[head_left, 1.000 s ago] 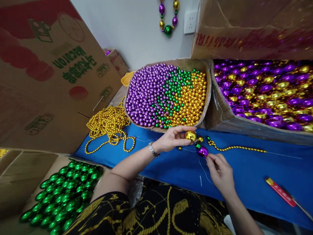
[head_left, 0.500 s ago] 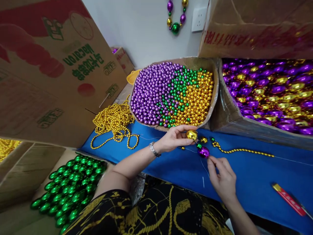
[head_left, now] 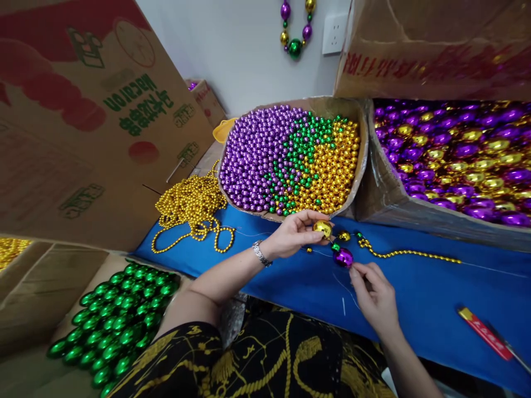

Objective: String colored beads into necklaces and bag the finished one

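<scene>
My left hand (head_left: pixel 295 236), with a metal watch on the wrist, pinches a large shiny gold bead (head_left: pixel 322 228) between thumb and fingers. A small green bead (head_left: pixel 335 247) and a large purple bead (head_left: pixel 343 257) follow it on the same thin string. My right hand (head_left: pixel 376 298) is closed, thumb and forefinger pinched on the bead string at the purple bead's lower right end. Just beyond lie a smaller gold bead (head_left: pixel 343 236) and a chain of small gold beads (head_left: pixel 415 255), topped by green and gold beads, on the blue cloth (head_left: pixel 290 287).
Behind my hands stands a carton of small purple, green and gold beads (head_left: pixel 265 160). Large purple and gold beads (head_left: pixel 460 149) fill a box at right. Gold bead strands (head_left: pixel 191 202) lie left, above large green beads (head_left: pixel 120 320). A red cutter (head_left: pixel 485 333) rests right.
The whole view has shifted slightly to the left. Both hands keep their hold on the beads and string, in nearly the same position.
</scene>
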`<state>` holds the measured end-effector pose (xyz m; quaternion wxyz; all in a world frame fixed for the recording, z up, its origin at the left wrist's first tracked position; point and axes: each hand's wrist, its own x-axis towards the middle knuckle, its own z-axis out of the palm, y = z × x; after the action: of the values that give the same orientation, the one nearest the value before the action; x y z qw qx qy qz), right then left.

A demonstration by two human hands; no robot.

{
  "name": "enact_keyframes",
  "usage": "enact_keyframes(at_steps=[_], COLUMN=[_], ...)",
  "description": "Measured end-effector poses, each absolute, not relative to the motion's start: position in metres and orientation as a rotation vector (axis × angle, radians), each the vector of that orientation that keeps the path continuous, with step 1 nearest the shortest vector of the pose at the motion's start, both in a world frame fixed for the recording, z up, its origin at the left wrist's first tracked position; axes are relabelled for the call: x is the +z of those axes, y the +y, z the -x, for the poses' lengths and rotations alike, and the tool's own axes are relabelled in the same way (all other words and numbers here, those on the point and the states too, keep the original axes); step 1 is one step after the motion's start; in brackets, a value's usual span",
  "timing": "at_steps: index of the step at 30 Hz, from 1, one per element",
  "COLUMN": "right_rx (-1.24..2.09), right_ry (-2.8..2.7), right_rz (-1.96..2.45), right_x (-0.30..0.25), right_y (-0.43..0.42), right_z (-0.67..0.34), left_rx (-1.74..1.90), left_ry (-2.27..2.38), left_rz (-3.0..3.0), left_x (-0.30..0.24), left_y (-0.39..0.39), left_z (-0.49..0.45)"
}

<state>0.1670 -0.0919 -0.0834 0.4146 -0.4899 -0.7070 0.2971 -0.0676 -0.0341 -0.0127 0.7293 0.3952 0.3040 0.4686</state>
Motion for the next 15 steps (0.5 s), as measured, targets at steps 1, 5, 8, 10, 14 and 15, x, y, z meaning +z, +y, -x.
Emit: enact_keyframes(at_steps=[1,5,8,10,14,15], right_rx=[0.702,0.577,0.647,0.652,0.579,0.565], right_ry=[-1.792,-1.805,-1.776,-1.760,-1.777,-1.787], right_rz=[1.226,1.215,1.218,1.227,1.240,1.234], right_x=[-0.082,-0.081,-0.086,-0.089,-0.091,-0.090], right_y=[-0.092,-0.092,-0.092,-0.092,-0.090,-0.090], right_z=[-0.166,-0.164,-0.166,-0.169,-0.171,-0.171], left_rx=[1.028,0.998,0.994,1.024,0.545,0.353], left_ry=[0.679,0.729,0.830,1.111,1.905,1.996], left_rz=[-0.893,-1.120,-1.465,-1.799,-2.381,-2.443], left_x=[-0.014,-0.016,-0.010,-0.005,0.000,-0.001], left_y=[-0.035,-0.038,-0.029,-0.014,0.025,0.033], left_z=[0.067,0.066,0.079,0.097,0.139,0.146])
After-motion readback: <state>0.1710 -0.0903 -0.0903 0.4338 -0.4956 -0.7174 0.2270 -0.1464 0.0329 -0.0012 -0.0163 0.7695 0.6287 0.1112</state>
